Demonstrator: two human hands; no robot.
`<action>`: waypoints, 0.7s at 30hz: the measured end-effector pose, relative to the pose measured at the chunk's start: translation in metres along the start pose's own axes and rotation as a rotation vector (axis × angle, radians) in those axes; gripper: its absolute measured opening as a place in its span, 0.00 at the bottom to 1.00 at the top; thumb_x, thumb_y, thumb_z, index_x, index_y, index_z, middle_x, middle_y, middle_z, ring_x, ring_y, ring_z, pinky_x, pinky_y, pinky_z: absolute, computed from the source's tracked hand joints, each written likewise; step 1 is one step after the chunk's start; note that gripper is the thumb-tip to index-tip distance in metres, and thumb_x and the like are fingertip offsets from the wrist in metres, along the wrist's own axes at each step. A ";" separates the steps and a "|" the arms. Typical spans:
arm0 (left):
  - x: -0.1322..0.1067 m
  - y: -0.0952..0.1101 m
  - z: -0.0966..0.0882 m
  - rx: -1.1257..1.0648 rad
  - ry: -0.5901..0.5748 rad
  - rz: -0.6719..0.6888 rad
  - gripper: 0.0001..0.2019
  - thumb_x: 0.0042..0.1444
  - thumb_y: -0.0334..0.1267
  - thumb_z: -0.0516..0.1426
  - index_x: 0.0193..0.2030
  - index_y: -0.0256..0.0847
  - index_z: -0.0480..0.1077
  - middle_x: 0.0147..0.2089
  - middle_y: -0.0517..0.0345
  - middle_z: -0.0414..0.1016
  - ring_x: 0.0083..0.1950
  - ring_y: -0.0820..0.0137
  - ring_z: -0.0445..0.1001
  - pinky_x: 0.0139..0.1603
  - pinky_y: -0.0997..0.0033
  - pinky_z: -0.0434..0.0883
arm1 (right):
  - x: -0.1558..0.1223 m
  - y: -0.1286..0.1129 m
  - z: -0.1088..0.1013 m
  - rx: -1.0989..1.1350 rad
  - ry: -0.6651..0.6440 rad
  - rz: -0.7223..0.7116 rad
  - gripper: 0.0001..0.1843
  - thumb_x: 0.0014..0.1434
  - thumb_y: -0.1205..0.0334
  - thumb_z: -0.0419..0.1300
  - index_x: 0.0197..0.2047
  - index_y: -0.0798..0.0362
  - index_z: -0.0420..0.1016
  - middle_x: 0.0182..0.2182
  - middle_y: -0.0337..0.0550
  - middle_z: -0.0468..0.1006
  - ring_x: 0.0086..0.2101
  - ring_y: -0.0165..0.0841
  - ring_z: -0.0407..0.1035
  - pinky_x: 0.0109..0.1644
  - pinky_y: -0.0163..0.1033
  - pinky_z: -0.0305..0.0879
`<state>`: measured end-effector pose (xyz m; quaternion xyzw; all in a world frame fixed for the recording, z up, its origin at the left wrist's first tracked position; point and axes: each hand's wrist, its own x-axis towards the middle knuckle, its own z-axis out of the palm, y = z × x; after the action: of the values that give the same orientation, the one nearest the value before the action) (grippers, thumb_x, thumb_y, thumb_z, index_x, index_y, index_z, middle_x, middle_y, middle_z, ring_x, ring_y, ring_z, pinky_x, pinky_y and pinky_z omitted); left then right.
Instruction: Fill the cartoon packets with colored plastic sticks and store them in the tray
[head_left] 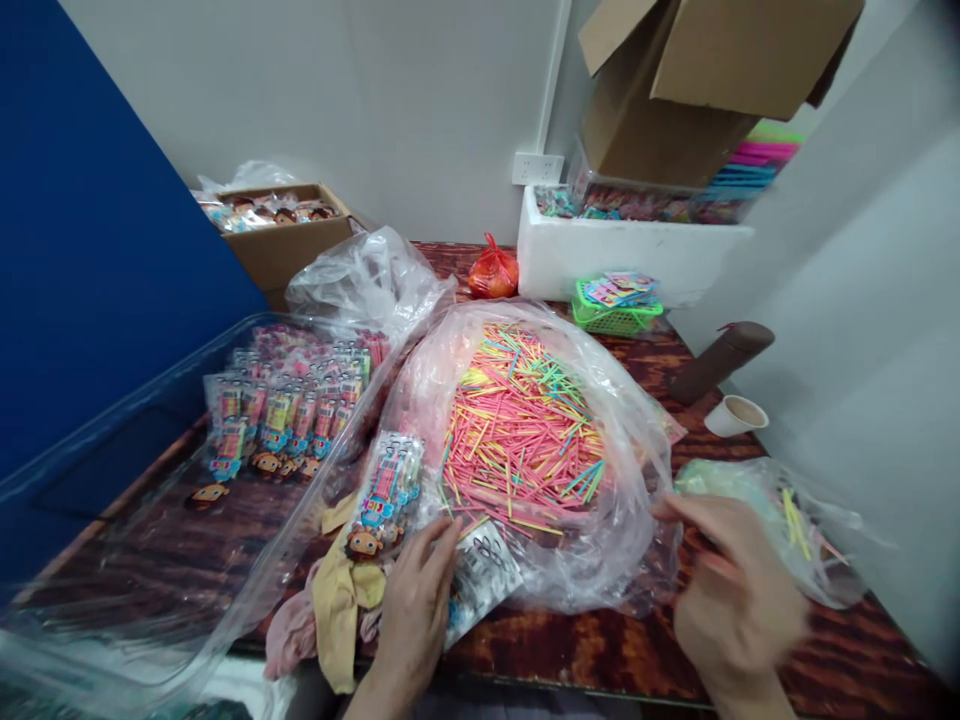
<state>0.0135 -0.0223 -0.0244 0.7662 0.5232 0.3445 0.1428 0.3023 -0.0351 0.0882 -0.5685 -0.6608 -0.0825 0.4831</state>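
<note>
My left hand [420, 598] is at the front edge, its fingers closed together with the tip of a thin yellow stick [474, 524] at them. Against its thumb side lies a clear-and-silver printed packet [486, 572]. Beyond it, a large clear plastic bag [651, 455] lies spread open, full of thin pink, yellow, green and blue sticks [525, 420]. My right hand [739, 590] hangs by the bag's right edge, smeared by motion, index finger pointing left; whether it holds anything is unclear. Left of the sticks sits a stack of filled cartoon packets [386, 490].
A clear tub [274, 560] at left contains rows of filled packets [289, 410]. Yellow and pink cloths [335, 610] lie in front. At right are a paper cup [736, 415], a dark flask [720, 362] and a small plastic bag [780, 525]. Boxes and a green basket [616, 318] stand behind.
</note>
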 end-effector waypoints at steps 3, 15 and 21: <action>0.004 0.002 -0.007 -0.042 -0.012 -0.026 0.19 0.66 0.34 0.50 0.62 0.48 0.66 0.57 0.49 0.73 0.57 0.64 0.73 0.55 0.64 0.73 | 0.002 0.009 0.018 -0.084 -0.099 -0.002 0.14 0.67 0.58 0.49 0.49 0.51 0.73 0.40 0.51 0.77 0.42 0.45 0.70 0.47 0.54 0.64; 0.015 0.012 -0.036 -0.276 0.016 -0.217 0.13 0.65 0.39 0.51 0.47 0.42 0.75 0.45 0.51 0.78 0.48 0.63 0.76 0.49 0.66 0.73 | 0.064 0.122 0.019 -0.629 0.140 0.296 0.52 0.58 0.45 0.60 0.73 0.62 0.38 0.68 0.74 0.44 0.66 0.68 0.40 0.58 0.77 0.42; 0.020 0.016 -0.045 -0.381 0.086 -0.396 0.10 0.62 0.42 0.54 0.34 0.41 0.73 0.34 0.57 0.75 0.38 0.66 0.73 0.41 0.72 0.69 | 0.071 0.099 0.005 -0.593 0.356 0.162 0.49 0.60 0.55 0.60 0.73 0.61 0.35 0.70 0.65 0.42 0.68 0.60 0.37 0.66 0.68 0.35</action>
<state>-0.0015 -0.0168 0.0246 0.5930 0.5943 0.4343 0.3264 0.3894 0.0496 0.0935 -0.7111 -0.4666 -0.3299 0.4096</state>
